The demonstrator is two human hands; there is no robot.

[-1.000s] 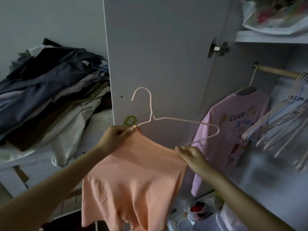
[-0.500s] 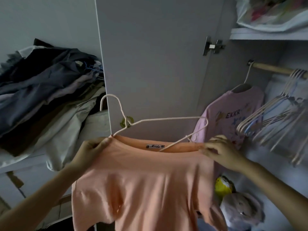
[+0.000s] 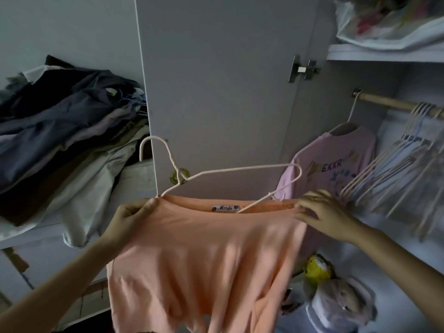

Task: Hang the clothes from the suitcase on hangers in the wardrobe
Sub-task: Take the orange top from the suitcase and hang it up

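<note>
My left hand [image 3: 131,218] pinches the peach top [image 3: 204,255] at its collar's left end; my right hand's [image 3: 322,212] fingers curl round the right end. The white hanger [image 3: 216,173] pokes half out of the neckline, tilted. Stretch too hard and I reckon it springs free before reaching the wardrobe rail [image 3: 394,104].

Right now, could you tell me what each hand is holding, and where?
Both hold the peach shirt at its neckline: left hand at the left corner, where the hanger enters; right hand at the right corner.
</note>
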